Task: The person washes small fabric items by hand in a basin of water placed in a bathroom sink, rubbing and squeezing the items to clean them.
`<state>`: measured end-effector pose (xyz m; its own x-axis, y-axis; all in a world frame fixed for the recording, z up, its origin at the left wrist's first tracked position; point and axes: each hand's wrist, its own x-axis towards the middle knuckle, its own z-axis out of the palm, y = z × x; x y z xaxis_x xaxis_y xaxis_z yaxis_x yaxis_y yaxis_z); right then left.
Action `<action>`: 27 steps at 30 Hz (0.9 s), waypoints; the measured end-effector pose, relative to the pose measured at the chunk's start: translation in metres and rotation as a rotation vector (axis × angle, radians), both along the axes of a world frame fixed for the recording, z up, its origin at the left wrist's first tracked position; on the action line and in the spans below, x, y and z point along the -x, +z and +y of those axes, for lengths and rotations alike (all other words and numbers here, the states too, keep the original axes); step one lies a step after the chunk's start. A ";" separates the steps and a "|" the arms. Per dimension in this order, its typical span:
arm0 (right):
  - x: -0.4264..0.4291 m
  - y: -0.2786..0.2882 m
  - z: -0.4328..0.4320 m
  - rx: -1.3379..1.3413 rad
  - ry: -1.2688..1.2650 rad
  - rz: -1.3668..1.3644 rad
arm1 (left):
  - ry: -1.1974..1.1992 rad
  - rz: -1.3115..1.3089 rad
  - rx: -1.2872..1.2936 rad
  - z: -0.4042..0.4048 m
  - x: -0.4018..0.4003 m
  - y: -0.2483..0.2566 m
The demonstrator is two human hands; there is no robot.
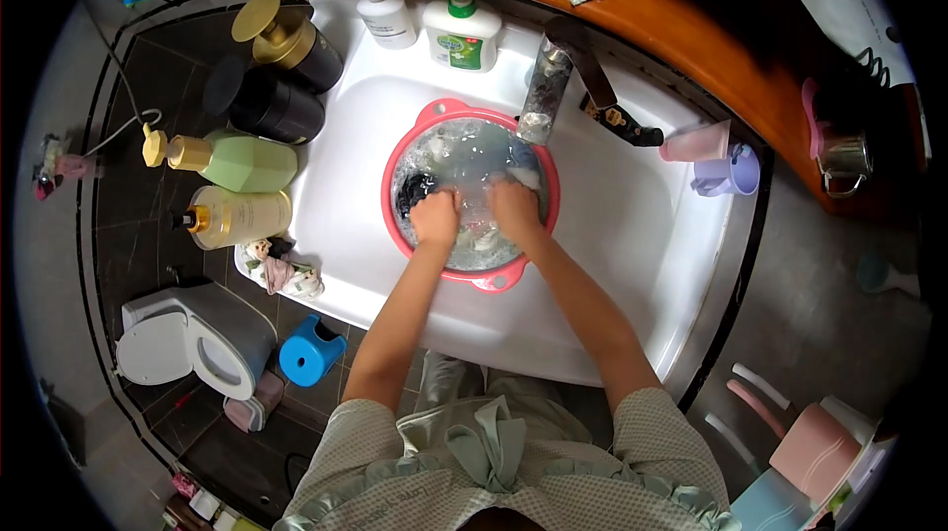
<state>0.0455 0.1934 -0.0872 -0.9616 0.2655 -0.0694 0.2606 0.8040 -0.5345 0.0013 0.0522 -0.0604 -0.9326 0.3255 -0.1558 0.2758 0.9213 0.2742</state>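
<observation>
A round pink basin (386, 194) stands in the white sink, filled with cloudy, sudsy water (481, 146). My left hand (435, 218) dips into it on the left, fingers curled beside a bunched dark cloth (415, 189). On the other side my right hand (515, 207) is also curled, knuckles up, near a white cloth (526, 176) and a bluish cloth (523, 155). Both hands' fingertips are under the water, so what they hold is hidden. A pale piece of fabric (485, 238) shows through the suds between my wrists.
The faucet (546, 90) overhangs the basin's back right rim. Along the sink's (615, 235) left edge stand several pump bottles (248, 161); a hand soap bottle (463, 35) is behind. A purple cup (729, 174) and a pink tube (696, 142) are at right. Crumpled cloth (281, 272) lies on the front-left corner.
</observation>
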 end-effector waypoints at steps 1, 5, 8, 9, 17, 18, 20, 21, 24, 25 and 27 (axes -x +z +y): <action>0.001 -0.002 0.002 0.159 -0.117 0.132 | 0.065 0.010 -0.048 0.003 0.000 0.002; 0.004 0.035 -0.012 0.740 -0.188 0.104 | 0.352 -0.403 -0.723 -0.009 0.015 0.002; -0.001 0.057 -0.039 0.832 -0.288 0.065 | 0.440 -0.665 -1.038 0.008 0.013 0.020; 0.003 0.066 -0.042 0.796 -0.285 0.103 | 0.487 -0.685 -1.115 0.015 0.008 0.025; 0.006 0.079 -0.061 0.544 -0.286 0.321 | 0.507 -0.766 -1.177 0.015 0.012 0.004; 0.007 0.084 -0.060 0.545 -0.289 0.262 | 0.388 -0.734 -1.170 0.007 0.010 -0.004; 0.011 0.082 -0.033 0.500 -0.326 0.184 | 0.424 -0.789 -1.116 0.035 -0.006 0.024; 0.015 0.083 -0.027 0.490 -0.315 0.165 | 0.454 -0.788 -1.088 0.038 -0.008 0.039; 0.013 0.089 -0.041 0.400 -0.243 0.194 | 0.421 -0.869 -1.255 0.024 0.005 0.034; 0.008 0.091 -0.045 0.357 -0.217 0.212 | 0.442 -0.962 -1.325 0.022 0.006 0.036; 0.013 0.071 -0.031 0.326 -0.267 0.127 | 0.509 -0.996 -1.253 0.028 -0.001 0.039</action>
<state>0.0325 0.1626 -0.0161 -0.8687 0.4895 -0.0760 0.3516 0.5013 -0.7906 0.0023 0.0804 -0.0216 -0.6789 0.4148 -0.6058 -0.6821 -0.0509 0.7295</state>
